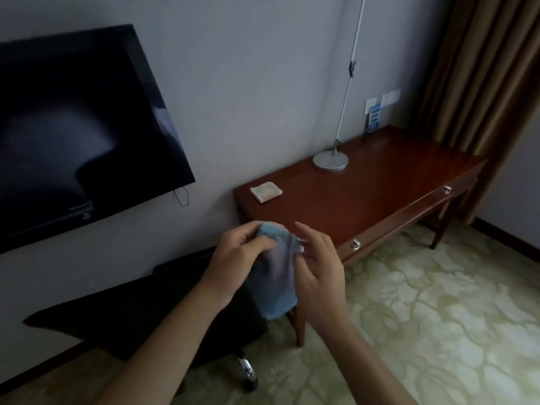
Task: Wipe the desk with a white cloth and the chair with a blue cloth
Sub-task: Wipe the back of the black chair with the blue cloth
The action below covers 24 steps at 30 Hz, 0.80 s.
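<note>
Left hand (239, 252) pinches the soft blue cloth (274, 276); right hand (317, 258) loosely open beside it. A loose grip could drop it onto the black chair (131, 311).

Nothing I can read here: the blue card (374, 117) leaning by the wall on the desk (380, 185) carries print too small and blurred, and the mark on the TV (86, 216) is illegible.
</note>
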Available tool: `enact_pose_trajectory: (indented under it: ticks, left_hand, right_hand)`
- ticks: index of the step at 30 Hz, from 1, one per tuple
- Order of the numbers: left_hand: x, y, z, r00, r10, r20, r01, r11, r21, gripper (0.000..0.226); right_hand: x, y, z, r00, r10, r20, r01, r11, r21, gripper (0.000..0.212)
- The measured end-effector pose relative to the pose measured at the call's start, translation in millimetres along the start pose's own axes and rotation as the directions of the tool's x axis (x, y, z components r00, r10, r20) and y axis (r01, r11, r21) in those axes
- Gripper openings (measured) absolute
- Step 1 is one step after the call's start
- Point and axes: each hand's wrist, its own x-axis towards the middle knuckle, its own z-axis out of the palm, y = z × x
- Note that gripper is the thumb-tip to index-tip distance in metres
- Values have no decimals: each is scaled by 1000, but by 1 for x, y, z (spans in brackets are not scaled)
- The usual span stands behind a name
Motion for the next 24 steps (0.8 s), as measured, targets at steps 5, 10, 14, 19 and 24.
enact_pose_trajectory:
  ticks: [5, 10, 14, 19, 24]
  left_hand:
    - [37, 22, 61, 996, 43, 78, -48, 996, 68, 27]
    - [78, 29, 101, 991, 76, 109, -82, 995, 54, 26]
    - [128, 20, 117, 989, 86, 121, -94, 994, 62, 27]
    - [216, -24, 132, 997, 73, -13, -69, 976, 209, 15]
    - [302, -69, 158, 991, -24, -134, 50, 980, 193, 10]
  right_hand:
    - [71, 30, -74, 993, -49, 111, 59, 994, -96, 45]
    - [126, 66, -105, 928, 86, 362, -147, 978, 145, 45]
    - [167, 98, -114, 879, 95, 468, -189, 969, 157, 48]
    - [241, 160, -128, 922, 169, 350, -157, 986, -62, 47]
    - [327, 209, -131, 907, 202, 369, -98, 954, -282, 56]
